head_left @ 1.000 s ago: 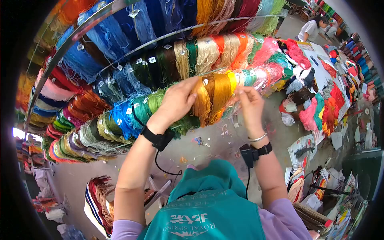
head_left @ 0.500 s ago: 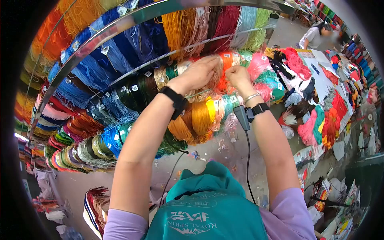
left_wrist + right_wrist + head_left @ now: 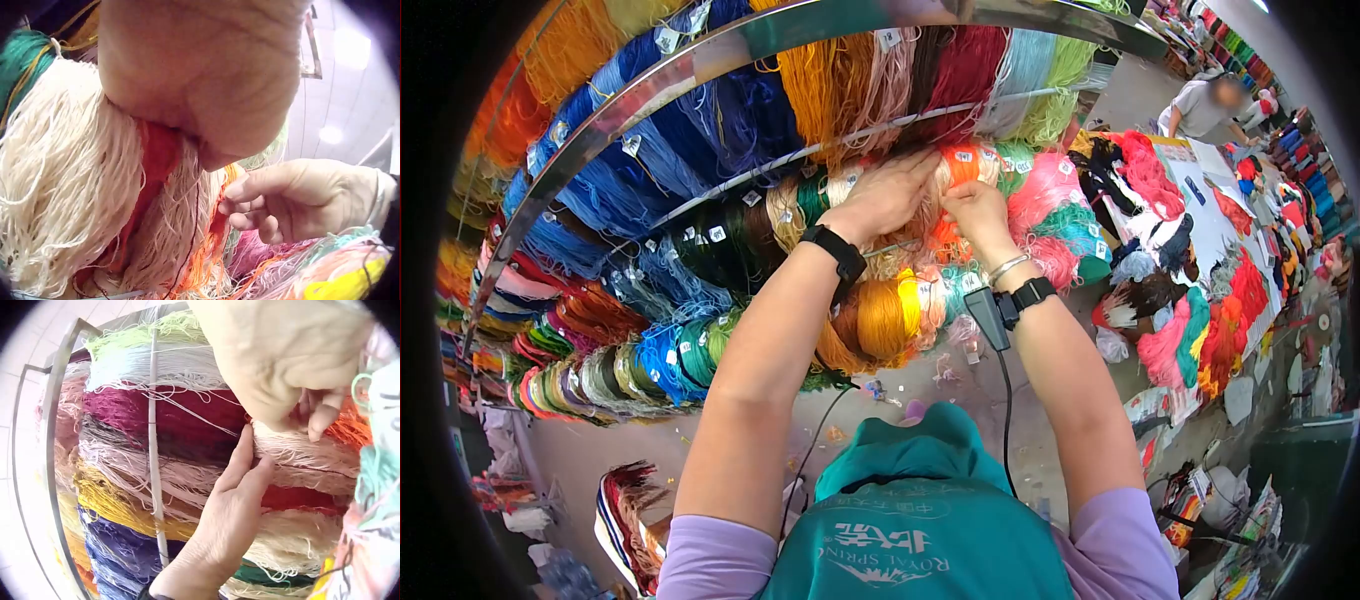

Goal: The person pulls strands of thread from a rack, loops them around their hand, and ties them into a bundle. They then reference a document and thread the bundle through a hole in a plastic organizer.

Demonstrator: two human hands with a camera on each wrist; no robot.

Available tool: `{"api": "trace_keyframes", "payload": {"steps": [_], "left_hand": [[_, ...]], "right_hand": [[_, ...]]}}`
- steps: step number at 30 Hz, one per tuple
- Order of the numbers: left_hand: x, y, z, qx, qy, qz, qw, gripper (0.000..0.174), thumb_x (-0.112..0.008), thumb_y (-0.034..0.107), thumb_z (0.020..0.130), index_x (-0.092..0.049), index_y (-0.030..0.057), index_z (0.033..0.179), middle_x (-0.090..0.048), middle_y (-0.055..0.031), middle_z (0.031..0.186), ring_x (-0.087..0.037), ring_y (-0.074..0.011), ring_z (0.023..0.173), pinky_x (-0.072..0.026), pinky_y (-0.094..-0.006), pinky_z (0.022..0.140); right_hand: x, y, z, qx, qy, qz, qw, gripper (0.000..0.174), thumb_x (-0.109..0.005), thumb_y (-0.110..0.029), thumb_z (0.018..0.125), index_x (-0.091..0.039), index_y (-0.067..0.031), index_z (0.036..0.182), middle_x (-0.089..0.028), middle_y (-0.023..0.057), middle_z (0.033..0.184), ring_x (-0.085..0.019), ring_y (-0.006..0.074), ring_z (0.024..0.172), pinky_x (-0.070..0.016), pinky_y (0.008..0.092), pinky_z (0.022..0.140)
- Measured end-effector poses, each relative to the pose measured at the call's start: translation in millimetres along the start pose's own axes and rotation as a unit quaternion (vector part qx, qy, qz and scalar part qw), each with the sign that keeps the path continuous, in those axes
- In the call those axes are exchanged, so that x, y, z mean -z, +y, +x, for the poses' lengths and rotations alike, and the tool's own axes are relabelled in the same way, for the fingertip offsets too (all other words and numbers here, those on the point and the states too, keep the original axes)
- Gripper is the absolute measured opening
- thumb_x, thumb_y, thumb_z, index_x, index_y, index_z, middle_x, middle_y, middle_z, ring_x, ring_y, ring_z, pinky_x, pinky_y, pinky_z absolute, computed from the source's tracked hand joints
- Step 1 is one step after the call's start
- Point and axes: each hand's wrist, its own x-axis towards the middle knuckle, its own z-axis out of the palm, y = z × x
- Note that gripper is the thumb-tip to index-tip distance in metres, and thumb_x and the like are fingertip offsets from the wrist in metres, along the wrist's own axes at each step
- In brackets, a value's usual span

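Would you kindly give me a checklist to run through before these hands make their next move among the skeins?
1. Left hand touching the cream skein: ok.
2. Right hand beside the orange skein: ok.
3. Right hand pinching a thread: cannot tell, any strand is too fine.
4. Cream skein free of stray threads: not ok, a dark red thread lies across it.
5. White label on the orange skein readable: not ok, too small.
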Motion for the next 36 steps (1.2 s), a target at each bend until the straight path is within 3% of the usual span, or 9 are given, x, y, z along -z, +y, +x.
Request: {"api": "trace_keyframes", "payload": {"steps": [4, 7, 10, 16, 19, 23, 28, 31, 36], "left_hand": [[-1, -2, 1, 0.006, -0.002, -0.001, 1.000, 0.054, -0.048, 0.017, 0.097, -0.038, 0.0059, 0.149, -0.041, -0.0186, 0.151, -0.043, -0.0354, 0.137, -0.0349, -0.0420, 0.113], [-1, -2, 1, 0.011, -0.001, 0.000, 1.000, 0.053, -0.047, 0.017, 0.097, -0.038, 0.0060, 0.149, -0.042, -0.0188, 0.151, -0.043, -0.0355, 0.136, -0.0352, -0.0420, 0.113], [-1, -1, 1, 0.018, 0.000, -0.005, 1.000, 0.053, -0.047, 0.018, 0.098, -0.038, 0.0061, 0.149, -0.043, -0.0188, 0.150, -0.044, -0.0356, 0.136, -0.0353, -0.0420, 0.113], [-2, -2, 2, 0.021, 0.002, -0.019, 1.000, 0.052, -0.046, 0.018, 0.098, -0.039, 0.0057, 0.148, -0.044, -0.0191, 0.149, -0.044, -0.0355, 0.136, -0.0353, -0.0420, 0.113], [-3, -6, 2, 0.020, 0.006, -0.027, 0.999, 0.051, -0.045, 0.018, 0.098, -0.040, 0.0055, 0.147, -0.044, -0.0192, 0.149, -0.044, -0.0352, 0.136, -0.0352, -0.0421, 0.113], [-1, -4, 2, 0.014, 0.003, -0.035, 0.999, 0.050, -0.044, 0.019, 0.099, -0.041, 0.0054, 0.147, -0.044, -0.0184, 0.150, -0.044, -0.0349, 0.136, -0.0348, -0.0421, 0.114], [3, 1, 0, 0.040, -0.007, -0.036, 0.999, 0.050, -0.042, 0.020, 0.099, -0.040, 0.0085, 0.148, -0.043, -0.0168, 0.151, -0.043, -0.0349, 0.137, -0.0345, -0.0420, 0.114], [4, 3, 0, 0.049, -0.011, -0.023, 0.998, 0.050, -0.042, 0.019, 0.099, -0.040, 0.0105, 0.149, -0.041, -0.0156, 0.152, -0.043, -0.0348, 0.137, -0.0350, -0.0426, 0.113], [5, 5, 1, 0.062, -0.019, -0.018, 0.998, 0.050, -0.041, 0.019, 0.099, -0.040, 0.0112, 0.149, -0.041, -0.0132, 0.153, -0.042, -0.0345, 0.137, -0.0356, -0.0437, 0.113]], "right_hand": [[-3, -1, 7, 0.055, 0.014, -0.110, 0.992, 0.015, -0.072, -0.017, 0.080, -0.072, -0.0025, 0.083, -0.072, 0.0113, 0.074, -0.071, 0.0197, 0.068, -0.0546, 0.0333, 0.067], [-1, 2, 8, 0.033, 0.001, -0.025, 0.999, 0.017, -0.074, -0.019, 0.080, -0.072, -0.0028, 0.085, -0.072, 0.0115, 0.074, -0.070, 0.0196, 0.067, -0.0544, 0.0333, 0.066], [12, -5, -2, -0.057, -0.034, 0.110, 0.992, 0.016, -0.075, -0.020, 0.079, -0.073, -0.0048, 0.083, -0.073, 0.0123, 0.077, -0.071, 0.0210, 0.068, -0.0547, 0.0340, 0.069], [-2, -6, 5, 0.054, 0.006, -0.086, 0.995, 0.013, -0.075, -0.013, 0.079, -0.072, -0.0007, 0.082, -0.072, 0.0099, 0.075, -0.068, 0.0161, 0.064, -0.0530, 0.0299, 0.058], [-3, -4, 8, 0.031, 0.004, -0.062, 0.998, 0.011, -0.075, -0.009, 0.079, -0.072, 0.0010, 0.083, -0.070, 0.0081, 0.073, -0.067, 0.0134, 0.065, -0.0513, 0.0270, 0.055], [17, -25, -14, -0.047, -0.034, 0.068, 0.996, 0.007, -0.073, -0.007, 0.082, -0.071, -0.0005, 0.083, -0.069, 0.0060, 0.073, -0.066, 0.0116, 0.066, -0.0482, 0.0247, 0.053], [21, -30, -21, -0.076, -0.073, 0.185, 0.977, 0.004, -0.068, -0.004, 0.086, -0.067, -0.0022, 0.083, -0.066, 0.0032, 0.074, -0.062, 0.0093, 0.063, -0.0421, 0.0210, 0.048], [29, -32, -25, -0.116, -0.084, 0.229, 0.963, 0.006, -0.066, -0.003, 0.087, -0.064, -0.0038, 0.081, -0.067, 0.0038, 0.077, -0.063, 0.0099, 0.065, -0.0426, 0.0208, 0.050], [30, -33, -23, -0.149, -0.116, 0.295, 0.937, 0.006, -0.065, -0.004, 0.089, -0.061, -0.0055, 0.093, -0.067, 0.0038, 0.082, -0.064, 0.0111, 0.069, -0.0471, 0.0222, 0.055]]}}
